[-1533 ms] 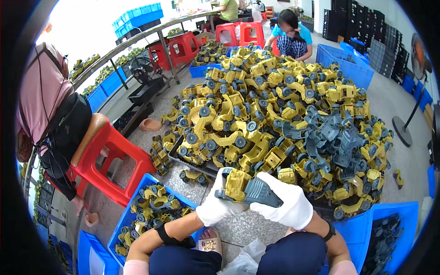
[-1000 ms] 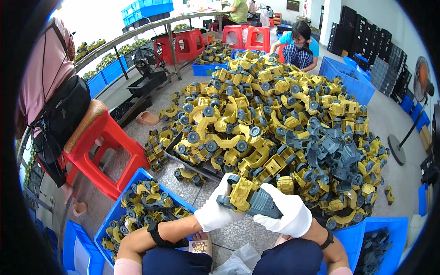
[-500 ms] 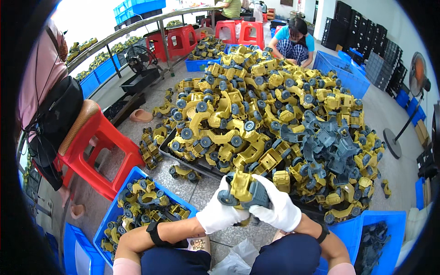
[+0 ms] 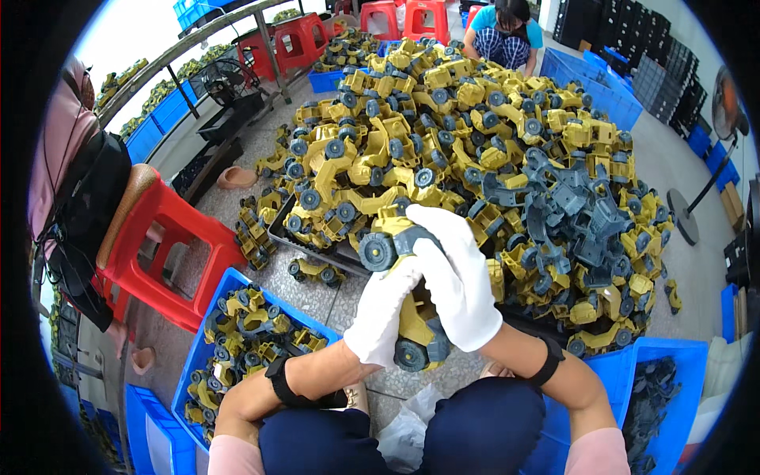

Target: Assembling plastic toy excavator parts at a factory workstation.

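Observation:
Between my two white-gloved hands is a yellow toy truck body [image 4: 413,323] with dark grey wheels, tilted lengthwise toward me. My left hand [image 4: 383,310] is closed around its left side near the middle. My right hand [image 4: 457,277] wraps over its right side, fingers pressed against a dark grey part near the far wheel. The gloves hide much of the toy's middle. Just beyond my hands rises a large heap of similar yellow toy trucks [image 4: 380,170]. Dark grey plastic toy parts [image 4: 566,214] lie on the heap's right side.
A blue bin [image 4: 224,297] of yellow trucks stands at my left, another blue bin [image 4: 687,396] with dark parts at my right. A red stool [image 4: 170,245] holds a seated person. Another person [image 4: 503,36] crouches behind the heap. A fan [image 4: 724,119] stands far right.
The toy has been turned from end-on to lengthwise, its wheels now facing left. My right hand has moved up over it, and my left hand has shifted slightly. The whole view has tilted a little.

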{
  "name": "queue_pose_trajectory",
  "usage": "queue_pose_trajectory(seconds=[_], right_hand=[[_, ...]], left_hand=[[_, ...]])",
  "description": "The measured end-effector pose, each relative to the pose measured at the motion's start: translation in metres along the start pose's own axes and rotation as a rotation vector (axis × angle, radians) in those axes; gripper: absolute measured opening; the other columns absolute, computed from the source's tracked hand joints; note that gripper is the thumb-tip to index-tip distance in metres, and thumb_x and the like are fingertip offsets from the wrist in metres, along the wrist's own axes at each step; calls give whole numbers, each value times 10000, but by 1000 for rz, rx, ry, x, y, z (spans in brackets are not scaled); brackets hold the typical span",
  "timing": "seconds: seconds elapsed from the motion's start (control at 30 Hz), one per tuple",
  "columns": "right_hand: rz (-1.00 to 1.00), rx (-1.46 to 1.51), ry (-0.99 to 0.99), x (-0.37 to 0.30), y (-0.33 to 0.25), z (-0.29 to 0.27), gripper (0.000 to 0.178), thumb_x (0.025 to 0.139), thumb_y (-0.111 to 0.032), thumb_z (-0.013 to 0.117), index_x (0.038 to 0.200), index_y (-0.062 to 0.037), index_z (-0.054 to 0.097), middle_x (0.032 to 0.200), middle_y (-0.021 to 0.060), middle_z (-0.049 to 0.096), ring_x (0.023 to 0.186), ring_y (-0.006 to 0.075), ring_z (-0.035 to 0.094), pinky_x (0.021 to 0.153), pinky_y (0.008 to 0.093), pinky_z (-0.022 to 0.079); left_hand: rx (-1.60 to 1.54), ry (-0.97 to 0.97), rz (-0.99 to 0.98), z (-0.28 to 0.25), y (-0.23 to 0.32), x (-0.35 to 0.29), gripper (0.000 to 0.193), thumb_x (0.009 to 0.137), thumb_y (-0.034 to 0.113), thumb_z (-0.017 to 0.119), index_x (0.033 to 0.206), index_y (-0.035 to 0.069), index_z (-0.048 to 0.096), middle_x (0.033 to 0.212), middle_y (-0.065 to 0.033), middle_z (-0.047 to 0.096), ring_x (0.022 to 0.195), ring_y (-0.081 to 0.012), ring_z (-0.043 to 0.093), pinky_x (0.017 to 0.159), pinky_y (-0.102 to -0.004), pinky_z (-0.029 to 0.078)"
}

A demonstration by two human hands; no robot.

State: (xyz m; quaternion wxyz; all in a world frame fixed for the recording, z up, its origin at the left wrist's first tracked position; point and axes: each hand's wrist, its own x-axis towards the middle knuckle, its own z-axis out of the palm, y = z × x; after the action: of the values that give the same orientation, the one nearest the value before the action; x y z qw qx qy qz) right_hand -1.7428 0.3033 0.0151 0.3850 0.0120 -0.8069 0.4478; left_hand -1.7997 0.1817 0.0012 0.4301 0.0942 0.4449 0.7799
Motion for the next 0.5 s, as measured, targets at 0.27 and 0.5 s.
queue_pose_trajectory(seconds=[0.27,0.5], right_hand=[[-153,-150,-189,-5,1,23,442,952,-117,552,1369,5,470,1359,201,492,1245,354,477,1056,429,379],[536,292,-593,-61,-9,-7,533,935,-359,642,1315,-5,521,1196,88,587,967,167,598,803,277,481]], left_hand=[[432,-219,195,-65,18,-1,302,972,304,608,1168,75,630,1025,1,651,922,-118,596,826,-303,494],[321,429,244,-209,72,-125,320,933,368,646,1087,89,618,938,-26,635,762,-124,593,644,-294,503]])
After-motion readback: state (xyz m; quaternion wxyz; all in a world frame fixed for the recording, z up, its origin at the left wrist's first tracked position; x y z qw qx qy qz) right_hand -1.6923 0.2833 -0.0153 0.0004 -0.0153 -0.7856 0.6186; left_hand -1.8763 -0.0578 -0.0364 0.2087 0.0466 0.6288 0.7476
